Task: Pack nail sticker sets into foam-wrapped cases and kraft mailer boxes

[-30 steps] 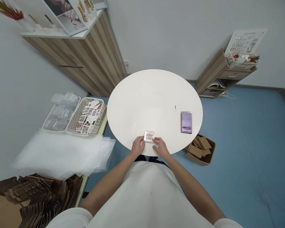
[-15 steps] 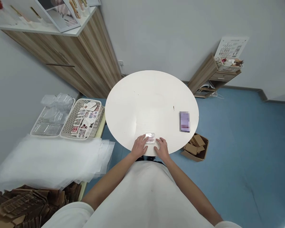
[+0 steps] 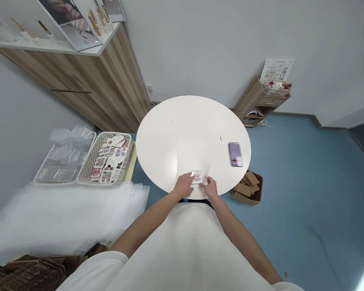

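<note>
A small clear plastic box (image 3: pixel 197 176) with rows of pink false nails inside lies flat near the front edge of the white oval table (image 3: pixel 194 125). My left hand (image 3: pixel 183 186) grips its left side, fingertips over the top and thumb at the near edge. Just right of the box, my right hand (image 3: pixel 210 188) is closed in a pinch. A faint see-through piece of plastic (image 3: pixel 206 171) rises by those fingers; whether it is the box's lid is unclear.
A pixelated purple pack (image 3: pixel 235 154) lies at the table's right. Left are a basket of nail cards (image 3: pixel 130 155), a basket of clear boxes (image 3: pixel 39 178) and white sheets (image 3: pixel 79 214). A carton of cardboard pieces (image 3: pixel 245 199) stands on the floor at right.
The box has shifted slightly right. My left hand reaches further over it, and my right hand has gone from spread fingers to a pinch. The camera view has tilted a little.
</note>
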### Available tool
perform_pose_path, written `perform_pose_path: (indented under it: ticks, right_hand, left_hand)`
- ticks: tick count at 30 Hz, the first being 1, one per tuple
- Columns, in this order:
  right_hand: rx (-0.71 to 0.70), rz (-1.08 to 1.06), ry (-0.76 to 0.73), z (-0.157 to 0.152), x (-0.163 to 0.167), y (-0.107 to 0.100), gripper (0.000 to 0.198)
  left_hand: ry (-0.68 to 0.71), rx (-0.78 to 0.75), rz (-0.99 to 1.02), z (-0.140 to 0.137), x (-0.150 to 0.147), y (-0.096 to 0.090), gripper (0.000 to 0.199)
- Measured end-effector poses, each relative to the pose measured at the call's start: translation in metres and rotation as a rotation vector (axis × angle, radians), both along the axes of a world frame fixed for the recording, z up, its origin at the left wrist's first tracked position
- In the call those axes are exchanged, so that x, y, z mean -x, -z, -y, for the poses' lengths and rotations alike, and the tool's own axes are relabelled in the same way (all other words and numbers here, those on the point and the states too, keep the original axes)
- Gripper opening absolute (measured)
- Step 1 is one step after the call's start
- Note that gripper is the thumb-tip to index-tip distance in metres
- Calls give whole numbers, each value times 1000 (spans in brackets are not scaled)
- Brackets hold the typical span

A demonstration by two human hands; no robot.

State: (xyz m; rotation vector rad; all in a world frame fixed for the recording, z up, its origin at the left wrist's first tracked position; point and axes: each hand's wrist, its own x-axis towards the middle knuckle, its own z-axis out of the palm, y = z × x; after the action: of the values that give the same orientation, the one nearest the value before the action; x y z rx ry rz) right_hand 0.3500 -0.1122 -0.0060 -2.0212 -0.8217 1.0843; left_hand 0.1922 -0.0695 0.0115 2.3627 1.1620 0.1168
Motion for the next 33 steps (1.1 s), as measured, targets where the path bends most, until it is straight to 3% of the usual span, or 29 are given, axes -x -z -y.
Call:
perform_pose_path:
  ticks: [5, 11, 20, 26, 28, 31, 33]
  right_hand:
    - [-3, -191, 94, -1, 11, -8, 55]
    - [70, -209, 27, -14, 4, -9, 22]
    - [44, -378, 41, -17, 6, -7, 25]
    - [43, -460, 39, -14, 5, -9, 29]
    - [46, -385, 66, -11, 3, -13, 38]
    - [-48, 24, 118, -3, -3, -24, 63]
    - [-177, 284, -42, 1, -8, -32, 75]
  left_hand:
    - [-22, 35, 27, -2, -1, 2, 44]
    - [-80, 95, 63, -1, -1, 4, 45]
    - [-4, 31, 110, -4, 14, 0, 56]
    - [57, -76, 74, -5, 17, -3, 40]
    - [68, -92, 72, -7, 17, -4, 38]
    - [68, -100, 90, -10, 16, -8, 39]
    - [65, -93, 93, -13, 15, -12, 38]
